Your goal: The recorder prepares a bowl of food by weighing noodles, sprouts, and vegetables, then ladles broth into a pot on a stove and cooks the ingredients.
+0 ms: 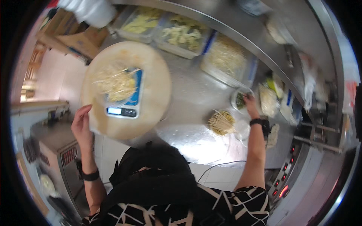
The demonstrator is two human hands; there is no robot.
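A digital kitchen scale (pixel 137 111) rests on a thick round chopping board (pixel 152 84). On its blue platform lies a heap of bean sprouts (pixel 117 86), seemingly in a clear plastic bag or tray. My left hand (pixel 82 123) is at the board's left edge with nothing visible in it; whether it touches the board is unclear. Far to the right, my right hand (pixel 250 105) reaches into a small round bowl (pixel 234 99) of chopped greens (pixel 240 100). Blur hides whether its fingers grip any. Closer to me stands a bundle of pale enoki-like strands (pixel 222 123) over yellowish food.
Clear tubs of sliced potato-like food (pixel 141 24), cauliflower-like pieces (pixel 182 35) and sprouts (pixel 226 58) line the back of the steel counter (pixel 183 99), below a steel shelf (pixel 226 17). Bagged food (pixel 268 100) lies right. A cardboard box (pixel 82 42) stands back left.
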